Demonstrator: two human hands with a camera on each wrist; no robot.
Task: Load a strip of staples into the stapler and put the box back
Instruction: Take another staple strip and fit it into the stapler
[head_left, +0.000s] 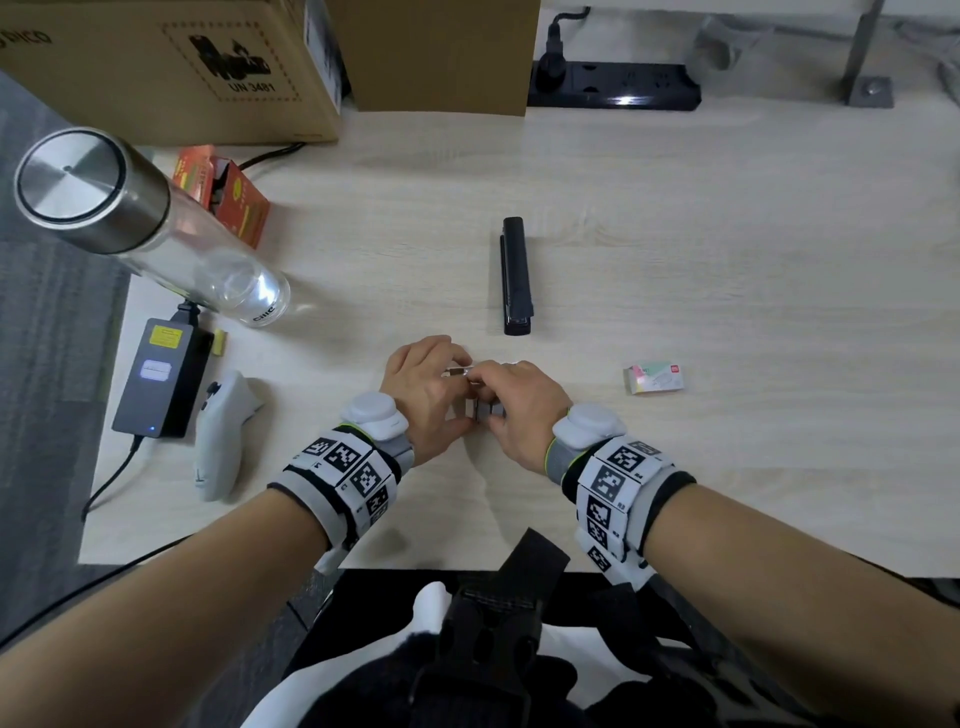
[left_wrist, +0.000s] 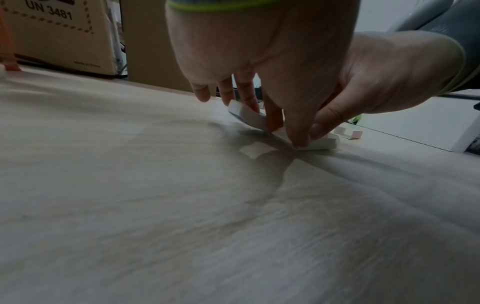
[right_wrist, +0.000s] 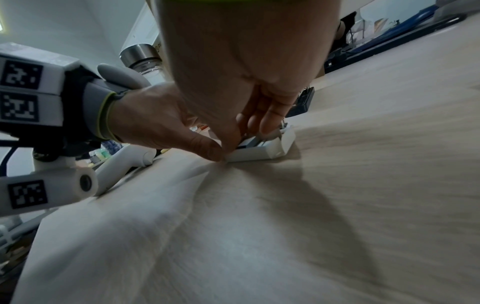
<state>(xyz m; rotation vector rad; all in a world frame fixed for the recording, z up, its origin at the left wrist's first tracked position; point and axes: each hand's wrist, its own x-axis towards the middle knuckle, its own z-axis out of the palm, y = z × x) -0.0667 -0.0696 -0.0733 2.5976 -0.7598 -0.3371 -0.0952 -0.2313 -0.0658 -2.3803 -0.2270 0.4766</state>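
Head view: both hands are met over a small white tray of staples (right_wrist: 259, 151) lying on the table (head_left: 727, 234) near its front edge. The left hand (head_left: 423, 387) is curled around the tray's end; the right hand (head_left: 514, 402) is pinched on a silvery strip (head_left: 460, 371). Judged step: a strip is being drawn out. Next, the black stapler (head_left: 516, 275), lying closed just beyond, must be opened. The pastel box sleeve (head_left: 655, 378) lies well to the right.

Bare table (head_left: 675, 260) rightward — stapler (head_left: 516, 275) just beyond hands
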